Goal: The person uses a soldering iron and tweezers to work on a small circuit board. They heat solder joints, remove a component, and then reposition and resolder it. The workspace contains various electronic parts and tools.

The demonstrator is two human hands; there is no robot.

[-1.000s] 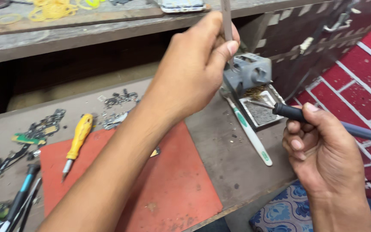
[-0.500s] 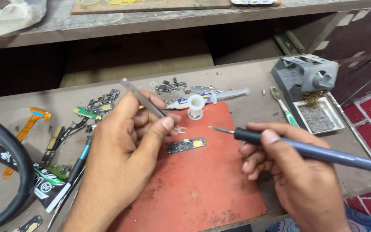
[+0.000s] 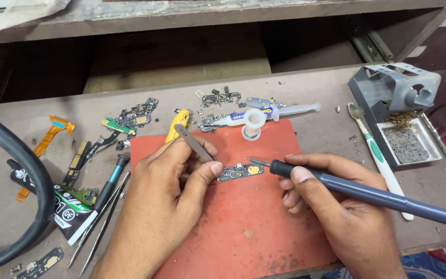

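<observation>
Two hands: left hand [image 3: 166,206] fingers grasping tweezers [image 3: 194,143]; right hand [image 3: 336,212] fingers gripping soldering iron [image 3: 367,194]; one board [image 3: 240,171].

A small circuit board [image 3: 240,171] is lying near the middle of the mat [image 3: 243,227], which is sitting at the bench's [image 3: 316,129] front edge; a solder spool [image 3: 253,124] is standing at the mat's far edge, a syringe [image 3: 285,110] lying behind it, and an iron stand [image 3: 393,103] is sitting toward the bench's right edge
</observation>
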